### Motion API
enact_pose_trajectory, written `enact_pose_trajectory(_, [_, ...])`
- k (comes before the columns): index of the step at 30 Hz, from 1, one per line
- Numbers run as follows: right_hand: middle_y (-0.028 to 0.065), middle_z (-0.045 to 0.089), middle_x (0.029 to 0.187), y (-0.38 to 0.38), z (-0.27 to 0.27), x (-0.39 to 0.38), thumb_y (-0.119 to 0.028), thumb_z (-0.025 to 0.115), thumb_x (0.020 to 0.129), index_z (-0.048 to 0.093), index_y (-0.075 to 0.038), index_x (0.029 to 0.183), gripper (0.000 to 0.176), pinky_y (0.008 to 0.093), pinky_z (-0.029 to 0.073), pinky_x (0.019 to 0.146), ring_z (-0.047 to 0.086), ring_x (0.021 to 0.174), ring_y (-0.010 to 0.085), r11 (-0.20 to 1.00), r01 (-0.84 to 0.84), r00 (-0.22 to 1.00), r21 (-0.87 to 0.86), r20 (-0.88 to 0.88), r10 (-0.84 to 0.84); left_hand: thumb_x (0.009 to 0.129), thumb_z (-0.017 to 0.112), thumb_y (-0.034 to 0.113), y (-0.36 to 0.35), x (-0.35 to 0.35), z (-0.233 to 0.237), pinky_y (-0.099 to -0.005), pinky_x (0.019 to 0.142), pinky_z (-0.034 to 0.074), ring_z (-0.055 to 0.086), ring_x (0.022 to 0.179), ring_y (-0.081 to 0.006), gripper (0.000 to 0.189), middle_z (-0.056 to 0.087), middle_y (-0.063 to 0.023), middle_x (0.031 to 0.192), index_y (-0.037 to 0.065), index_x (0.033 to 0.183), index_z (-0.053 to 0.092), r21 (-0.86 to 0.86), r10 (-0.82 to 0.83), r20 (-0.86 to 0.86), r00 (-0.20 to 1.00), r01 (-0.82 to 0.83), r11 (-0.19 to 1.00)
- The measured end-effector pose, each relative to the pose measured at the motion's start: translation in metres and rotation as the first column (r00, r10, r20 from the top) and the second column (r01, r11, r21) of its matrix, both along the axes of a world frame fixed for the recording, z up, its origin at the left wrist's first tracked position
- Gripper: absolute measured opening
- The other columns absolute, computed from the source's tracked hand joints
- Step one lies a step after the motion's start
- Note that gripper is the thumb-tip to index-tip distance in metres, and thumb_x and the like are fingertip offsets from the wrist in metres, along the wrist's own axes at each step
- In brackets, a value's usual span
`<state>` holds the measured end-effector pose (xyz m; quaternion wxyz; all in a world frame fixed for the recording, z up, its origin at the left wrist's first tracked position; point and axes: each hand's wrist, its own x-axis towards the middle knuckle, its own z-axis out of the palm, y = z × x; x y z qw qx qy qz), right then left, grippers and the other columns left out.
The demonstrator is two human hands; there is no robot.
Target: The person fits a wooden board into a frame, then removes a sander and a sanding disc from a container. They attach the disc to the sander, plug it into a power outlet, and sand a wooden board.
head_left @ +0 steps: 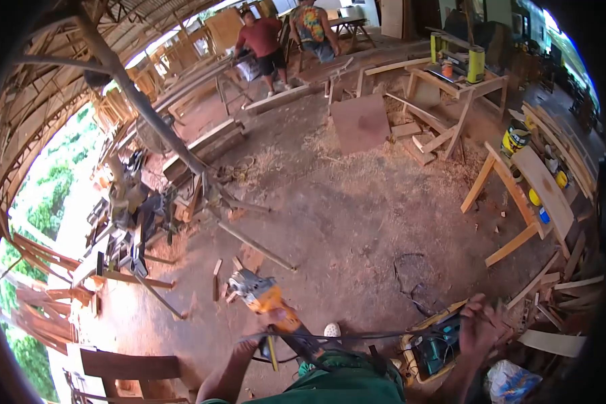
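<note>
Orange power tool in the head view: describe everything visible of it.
The power tool has a scuffed orange body, a silver-grey, metal-looking head and a dark rear section. It lies slanted, head away from the wearer and toward their left. The left hand is beside its rear; its grip is unclear. A dark cord runs by its rear.

The power tool (273, 304) is orange with a grey head. Right of it, a yellow-edged case (432, 345) holds teal and black items. Below it, the shirt (343, 384) is green. Far beyond it, one person (261, 46) wears red and black, another (311, 28) a multicoloured tie-dye top.
</note>
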<state>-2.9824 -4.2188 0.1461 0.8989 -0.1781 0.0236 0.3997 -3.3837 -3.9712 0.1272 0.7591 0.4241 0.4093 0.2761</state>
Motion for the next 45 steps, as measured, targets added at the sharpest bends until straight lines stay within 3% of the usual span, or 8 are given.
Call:
enact_pose_trajectory(6, [0.0136,0.061,0.105,0.107,0.015,-0.087,-0.040,0.045,0.097,0.060,-0.007,0.092,0.037,0.0512,0.044,0.090,0.060,0.098,0.0269,0.982,-0.188,0.982,-0.023,-0.035,0.187,0.074,0.075,0.018,0.080,-0.054,-0.010,-0.0308,0.076,0.051,0.061,0.083,-0.0157,0.039,0.063,-0.0029,0.089,0.004,0.106,0.058,0.316,0.003,-0.362,0.932,0.120,0.941])
enact_pose_trajectory(11, [0.0185,0.062,0.108,0.144,0.007,-0.200,-0.039,0.044,0.098,0.058,-0.001,0.098,0.040,0.0503,0.042,0.094,0.059,0.105,0.0340,0.749,-0.658,0.727,-0.078,0.194,0.658,0.079,0.075,0.022,0.085,-0.009,-0.090,-0.0296,0.077,0.050,0.062,0.092,-0.0142,0.027,0.065,-0.0031,0.097,0.008,0.100,0.064,0.008,-0.302,-0.305,0.903,0.319,0.948])
enact_pose_trajectory(13, [0.0175,0.062,0.102,0.163,0.011,-0.218,-0.037,0.044,0.098,0.056,-0.001,0.100,0.038,0.0483,0.042,0.094,0.059,0.103,0.0332,0.765,-0.635,0.746,-0.109,0.174,0.643,0.075,0.076,0.029,0.073,0.024,-0.159,-0.0322,0.076,0.050,0.063,0.089,-0.0175,0.038,0.067,-0.0049,0.098,0.004,0.101,0.064,0.016,-0.541,-0.294,0.788,0.570,0.822])
enact_pose_trajectory(23, [0.0044,0.055,0.070,0.118,-0.038,0.047,-0.031,0.053,0.094,0.051,-0.012,0.075,0.027,0.0326,0.042,0.055,0.051,0.063,0.0187,0.961,0.085,0.966,-0.264,0.258,-0.015,0.067,0.073,0.036,-0.003,0.117,-0.086,-0.0360,0.073,0.050,0.064,0.080,-0.0234,0.047,0.068,-0.0089,0.089,0.003,0.099,0.064,0.108,-0.791,-0.609,0.060,0.994,-0.007])
enact_pose_trajectory(30, [0.0015,0.057,0.068,-0.004,-0.158,0.007,-0.042,0.046,0.096,0.052,-0.013,0.075,0.036,0.0331,0.046,0.047,0.054,0.054,0.0177,0.723,-0.123,0.990,-0.680,-0.035,0.136,0.065,0.070,0.036,-0.055,0.115,-0.044,-0.0376,0.071,0.050,0.064,0.077,-0.0270,0.045,0.068,-0.0116,0.080,0.007,0.100,0.064,-0.017,-0.636,-0.724,-0.265,0.930,-0.367])
enact_pose_trajectory(35, [0.0132,0.061,0.081,-0.026,-0.174,-0.039,-0.044,0.043,0.097,0.058,-0.008,0.087,0.040,0.0426,0.052,0.060,0.060,0.068,0.0291,0.596,-0.496,0.857,-0.631,-0.248,0.451,0.067,0.070,0.038,-0.058,0.107,-0.107,-0.0373,0.079,0.049,0.063,0.088,-0.0279,0.055,0.068,-0.0162,0.092,0.006,0.110,0.062,-0.007,-0.684,-0.718,-0.128,0.984,-0.178])
enact_pose_trajectory(41, [0.0125,0.064,0.080,-0.035,-0.143,-0.021,-0.045,0.049,0.095,0.059,-0.001,0.100,0.046,0.0358,0.053,0.065,0.064,0.073,0.0224,0.568,0.013,0.974,-0.823,0.140,0.180,0.066,0.081,0.027,-0.056,0.112,-0.089,-0.0337,0.100,0.037,0.050,0.112,-0.0207,0.075,0.055,-0.0083,0.123,0.003,0.130,0.049,-0.006,-0.962,-0.119,0.246,0.969,0.249])
enact_pose_trajectory(45, [0.0070,0.062,0.071,-0.051,-0.137,-0.005,-0.036,0.057,0.092,0.062,0.001,0.094,0.037,0.0320,0.052,0.064,0.063,0.069,0.0171,0.512,0.177,0.885,-0.841,0.364,0.291,0.069,0.081,0.021,-0.058,0.109,-0.033,-0.0333,0.097,0.040,0.052,0.110,-0.0182,0.070,0.058,-0.0073,0.118,0.003,0.128,0.049,-0.220,-0.929,0.236,0.286,0.947,0.236])
